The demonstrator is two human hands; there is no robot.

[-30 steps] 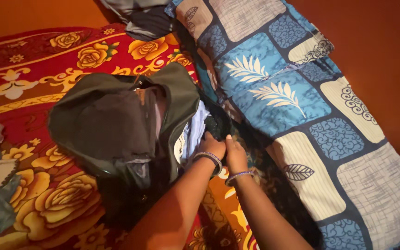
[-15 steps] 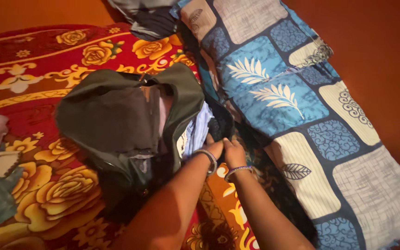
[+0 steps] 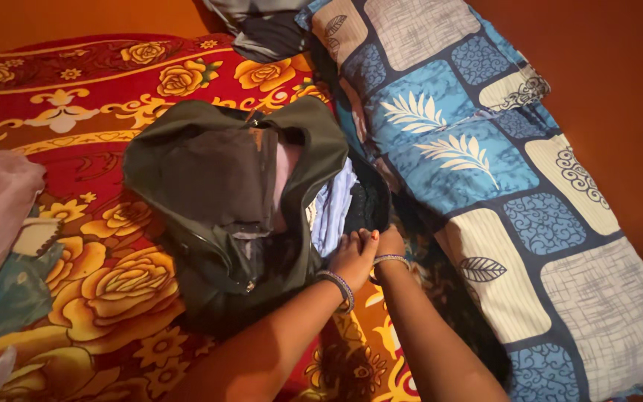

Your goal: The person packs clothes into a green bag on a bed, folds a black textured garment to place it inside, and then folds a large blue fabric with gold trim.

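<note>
Both hands meet at the olive bag's (image 3: 232, 201) mouth: left hand (image 3: 353, 257) and right hand (image 3: 390, 244) seemingly pinching dark clothing (image 3: 366, 205), fingers curled.

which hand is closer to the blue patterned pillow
Right. The right hand lies at the dark clothes beside the pillow's edge; the left hand sits farther away, by the olive bag.

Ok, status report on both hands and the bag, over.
Left hand and right hand together at the green bag opening, touching dark clothing. Grip unclear. Patterned pillow alongside.
</note>
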